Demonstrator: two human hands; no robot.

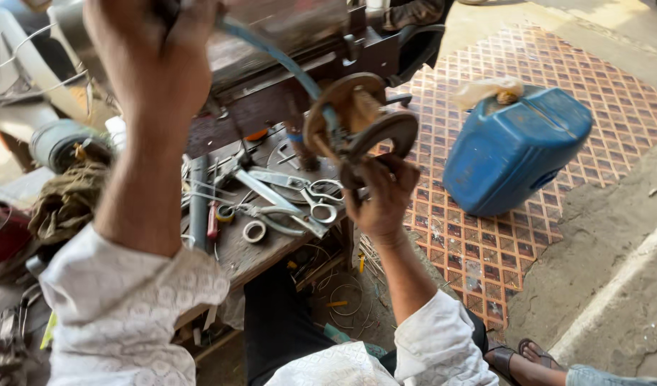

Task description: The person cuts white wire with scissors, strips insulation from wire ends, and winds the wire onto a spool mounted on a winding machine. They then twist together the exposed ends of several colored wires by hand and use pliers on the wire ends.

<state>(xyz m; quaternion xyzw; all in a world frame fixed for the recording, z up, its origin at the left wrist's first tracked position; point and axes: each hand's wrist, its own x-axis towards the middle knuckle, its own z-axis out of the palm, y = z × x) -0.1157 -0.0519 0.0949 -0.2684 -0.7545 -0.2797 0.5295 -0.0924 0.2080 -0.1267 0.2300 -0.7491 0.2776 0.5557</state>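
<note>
My right hand (383, 196) grips the lower edge of a rusty round metal part (361, 121), ring-shaped with a curved clamp-like piece, held up over the workbench. A blue hose (271, 53) runs from that part up toward my left hand (157, 50), which is raised high at the top of the view with its fingers closed around the hose end. Both arms wear white patterned sleeves. What lies beyond the left hand's fingers is cut off by the frame's top.
A cluttered wooden workbench (250, 254) holds scissors (300, 193), pliers, a tape roll (255, 231) and a pipe. A blue plastic jerrycan (514, 146) lies on the patterned floor at right. A sandalled foot (532, 354) shows at the bottom right. Rags and a canister sit at left.
</note>
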